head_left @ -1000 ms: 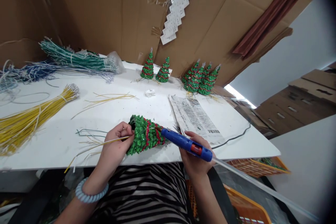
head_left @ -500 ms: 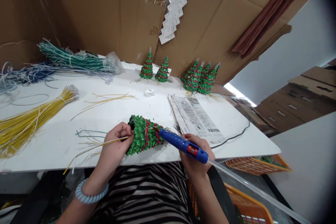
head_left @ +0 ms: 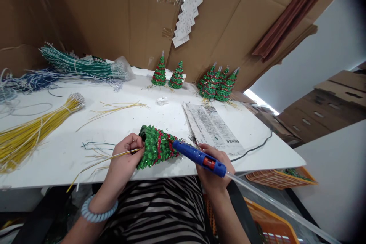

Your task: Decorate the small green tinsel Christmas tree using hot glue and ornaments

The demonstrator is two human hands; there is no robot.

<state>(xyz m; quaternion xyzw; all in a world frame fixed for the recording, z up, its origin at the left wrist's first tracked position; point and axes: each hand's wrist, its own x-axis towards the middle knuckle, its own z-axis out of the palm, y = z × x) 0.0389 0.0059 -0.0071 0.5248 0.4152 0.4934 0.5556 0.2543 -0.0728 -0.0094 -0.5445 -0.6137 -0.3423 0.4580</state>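
A green Christmas tree ornament [head_left: 156,150] with red garland lies on its side near the table's front edge, its hollow base facing left. My left hand [head_left: 126,158] is closed at that base, pinching yellow and white wires [head_left: 120,154] whose loose ends trail to the left. My right hand [head_left: 213,167] is wrapped round a blue hot glue gun [head_left: 197,157], with a long clear glue stick [head_left: 274,202] running out of its back. The gun's nozzle is at the tree's red garland; whether it touches cannot be made out.
Several finished-looking trees [head_left: 210,84] stand at the back. A folded newspaper [head_left: 213,127] lies right of centre. Bundles of yellow wires [head_left: 42,129] and green wires [head_left: 82,65] are on the left. A black cord [head_left: 254,148] crosses the right side; orange crates [head_left: 274,221] stand below.
Hardly anything differs. Both hands, the tree and the glue gun keep their places; the whole view has shifted very slightly.
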